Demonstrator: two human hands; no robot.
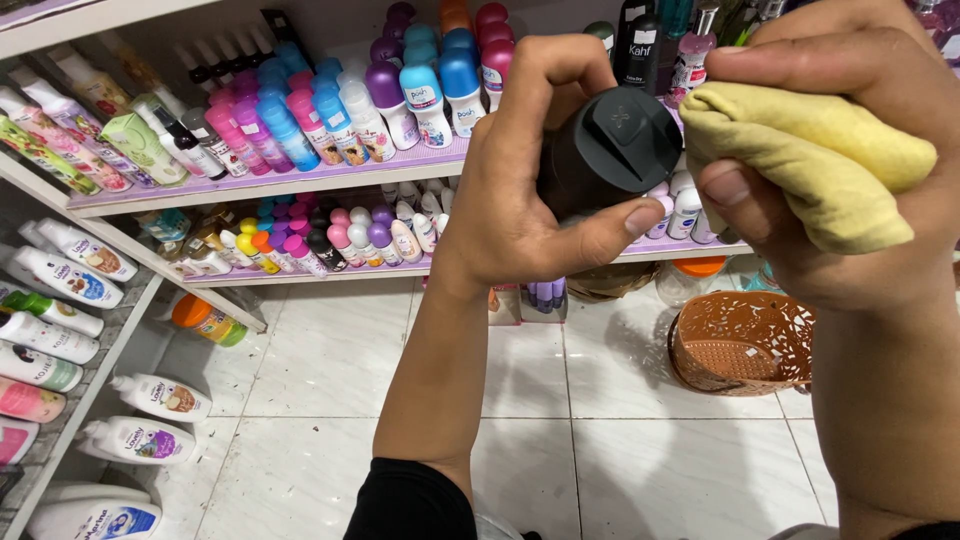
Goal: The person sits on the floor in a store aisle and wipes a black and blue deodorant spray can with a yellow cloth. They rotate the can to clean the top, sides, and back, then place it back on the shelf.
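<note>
Dark grey bottle (610, 150) is gripped in the left hand (520, 190), fingers curled over it and thumb pressed beneath, its capped end turned toward the camera so the long axis runs away into the palm. Immediately to its right, touching the cap's edge, a folded yellow cloth (810, 160) is pinched between thumb and fingers of the right hand (850, 200). Below the right hand, on the white tiled floor (330, 400), a brown perforated basket (745, 340) is seen; its contents cannot be made out. Beyond both hands, shelves (280, 185) are filled with colourful bottles.
</note>
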